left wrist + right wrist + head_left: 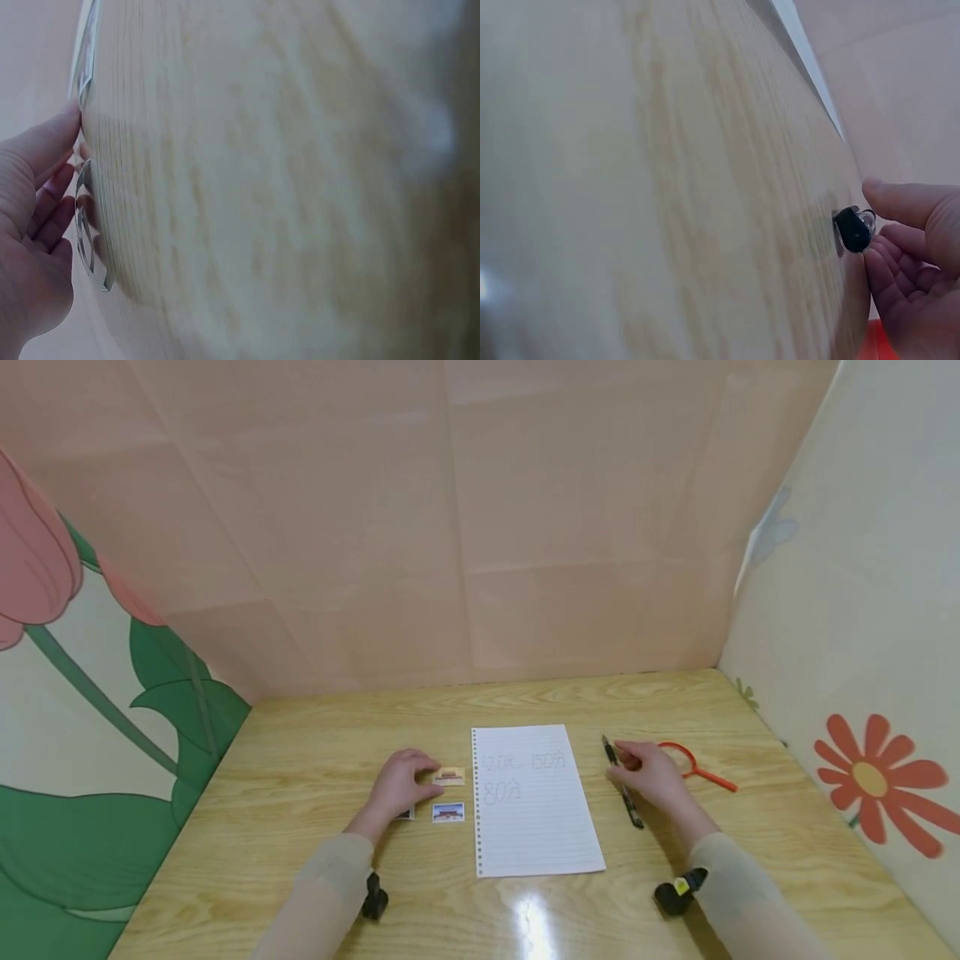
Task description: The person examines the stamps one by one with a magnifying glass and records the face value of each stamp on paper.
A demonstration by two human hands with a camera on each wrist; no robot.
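Note:
On the left, my left hand (400, 785) is at a small yellowish stamp (450, 780) picturing a building, its thumb and forefinger spread at the stamp's left side. Below that lies a blue stamp (448, 813) with a building. A dark stamp (407, 815) is partly hidden under the hand. In the left wrist view, the thumb (56, 139) meets the edge of a slightly curled stamp. My right hand (654, 774) has thumb and fingers on either side of a black pen (628, 804) lying on the table; the right wrist view shows a gap between thumb and pen.
A lined, hole-edged sheet (536, 835) with handwritten numbers lies between the hands. Right of the right hand is a red magnifying glass (716, 778), its ring partly behind the hand. A pinkish sheet (480, 568) backs the wooden table (300, 735), with flower-printed panels at both sides.

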